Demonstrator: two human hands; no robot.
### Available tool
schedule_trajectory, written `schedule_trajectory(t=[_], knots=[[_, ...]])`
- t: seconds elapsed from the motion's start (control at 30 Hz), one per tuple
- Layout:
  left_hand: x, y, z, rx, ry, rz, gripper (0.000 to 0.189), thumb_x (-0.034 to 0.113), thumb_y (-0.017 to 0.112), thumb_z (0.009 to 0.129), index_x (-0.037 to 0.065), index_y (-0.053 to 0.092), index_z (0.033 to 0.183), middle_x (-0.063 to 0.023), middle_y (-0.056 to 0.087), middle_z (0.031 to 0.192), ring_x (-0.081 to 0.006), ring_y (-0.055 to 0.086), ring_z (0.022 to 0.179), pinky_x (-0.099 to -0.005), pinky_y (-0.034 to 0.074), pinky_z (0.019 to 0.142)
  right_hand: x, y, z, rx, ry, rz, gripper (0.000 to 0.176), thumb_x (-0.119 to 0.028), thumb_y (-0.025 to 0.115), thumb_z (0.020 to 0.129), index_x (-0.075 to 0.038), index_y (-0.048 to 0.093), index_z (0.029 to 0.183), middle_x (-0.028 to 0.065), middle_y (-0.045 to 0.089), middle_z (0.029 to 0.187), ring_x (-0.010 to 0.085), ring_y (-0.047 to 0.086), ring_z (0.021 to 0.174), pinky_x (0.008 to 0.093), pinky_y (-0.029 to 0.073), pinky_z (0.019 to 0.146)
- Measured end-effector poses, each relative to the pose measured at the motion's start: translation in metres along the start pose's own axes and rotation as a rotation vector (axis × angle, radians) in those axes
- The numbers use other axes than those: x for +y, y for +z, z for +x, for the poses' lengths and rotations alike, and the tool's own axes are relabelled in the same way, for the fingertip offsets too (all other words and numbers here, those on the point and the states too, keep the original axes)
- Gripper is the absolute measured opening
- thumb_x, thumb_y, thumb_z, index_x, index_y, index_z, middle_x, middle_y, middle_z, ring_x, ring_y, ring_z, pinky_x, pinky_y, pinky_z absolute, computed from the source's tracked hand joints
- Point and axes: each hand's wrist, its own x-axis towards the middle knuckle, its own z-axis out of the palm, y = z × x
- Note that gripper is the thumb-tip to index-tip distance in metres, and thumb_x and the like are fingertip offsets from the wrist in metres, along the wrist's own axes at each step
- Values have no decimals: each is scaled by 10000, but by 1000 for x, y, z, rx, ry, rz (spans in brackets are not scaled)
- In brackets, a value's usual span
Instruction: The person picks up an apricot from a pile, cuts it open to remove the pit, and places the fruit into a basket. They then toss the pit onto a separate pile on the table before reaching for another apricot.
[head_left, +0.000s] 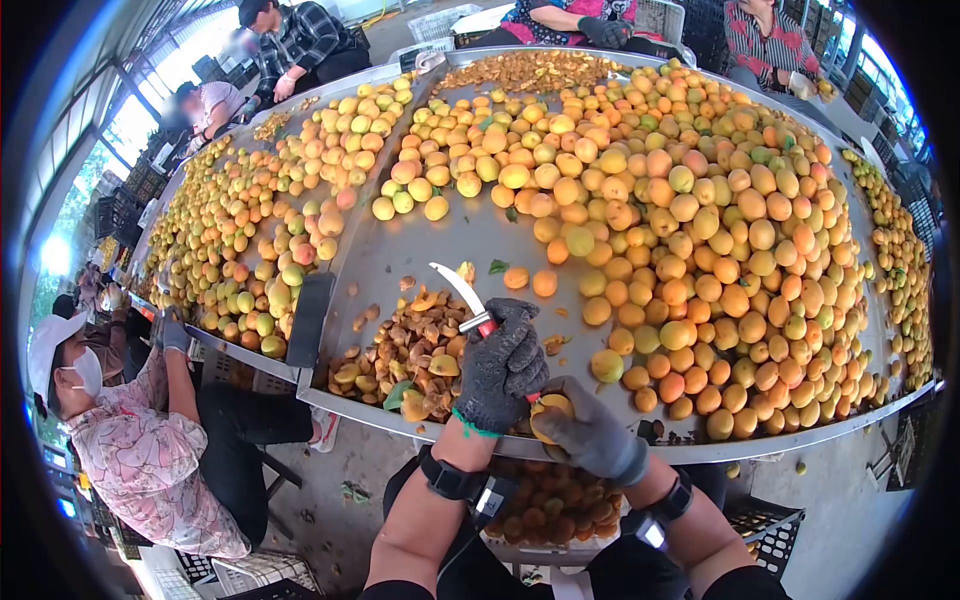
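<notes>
My left hand [503,362], in a dark grey knit glove with a green cuff, is closed around the red handle of a curved knife [462,292]. Its blade points up and away to the left, over the metal table [440,245]. Just right of it and lower, my right hand [597,437], in a grey glove, grips an apricot [552,414] at the table's near edge. Part of that fruit is hidden by the fingers. Left of my knife hand lies a pile of cut apricot pieces [405,345] with a green leaf.
A large heap of whole apricots [720,260] covers the table's right and far side. Beyond a metal divider [365,215] lie more apricots [250,220]. A crate of fruit [550,505] stands below my hands. A masked co-worker [150,430] sits at left; other people sit across the table.
</notes>
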Motion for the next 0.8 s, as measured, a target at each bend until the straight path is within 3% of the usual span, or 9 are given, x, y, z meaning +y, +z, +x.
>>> schedule_trajectory(t=[0.13,0.27,0.37,0.43,0.47,0.53,0.63,0.7,0.8], knots=[[-3,9,-1,58,33,97,32,126,544,941,108,553,965,18,400,554,-77,338,358,-221,285,340,27,2,7,227,-421,-631,332,-220,602,940,-33,446,1165,23,553,813,98,514,615,250,428,557],[0,6,-2,124,57,6,58,117,527,943,103,561,987,32,396,554,-74,339,357,-219,280,339,20,1,14,180,-558,-557,332,-206,611,934,-27,444,1157,28,556,828,98,517,651,249,435,589],[1,-10,1,-6,49,-141,96,119,511,946,99,567,1022,41,390,561,-69,334,357,-217,276,338,19,4,12,93,-396,-333,326,-201,615,931,-24,447,1147,32,561,853,106,518,657,259,443,599],[1,-19,3,-5,33,-200,97,131,538,938,107,577,1023,31,396,562,-82,332,357,-223,278,338,32,7,20,202,-660,-468,419,-225,668,895,-27,435,1181,73,589,898,112,554,712,266,465,620],[1,-22,4,-6,12,-258,101,143,566,930,115,586,1025,21,401,563,-95,329,357,-229,280,338,33,7,18,198,-658,-467,419,-225,668,895,-27,435,1181,73,589,898,112,554,712,266,465,620],[3,-15,5,105,39,-172,97,143,575,925,114,585,1017,18,406,563,-95,328,358,-228,275,339,25,7,15,88,-273,-95,420,-247,659,904,-27,439,1186,44,578,900,64,518,720,228,455,627],[0,-3,7,225,163,2,90,130,604,906,122,582,993,10,416,565,-94,329,365,-230,267,339,18,3,24,146,-234,-172,364,-281,635,920,-33,487,1141,21,557,900,74,530,833,223,460,721],[-2,2,6,305,218,156,94,113,609,900,138,579,985,3,419,565,-93,338,381,-234,265,338,16,2,28,150,-217,-161,353,-284,636,920,-37,498,1131,16,556,901,71,527,796,217,455,684],[-1,-2,7,277,72,154,87,119,605,906,142,572,984,2,415,564,-90,336,393,-234,267,339,-5,-2,20,92,-53,-76,331,-269,624,928,-47,500,1140,7,553,899,66,518,737,206,441,624]])
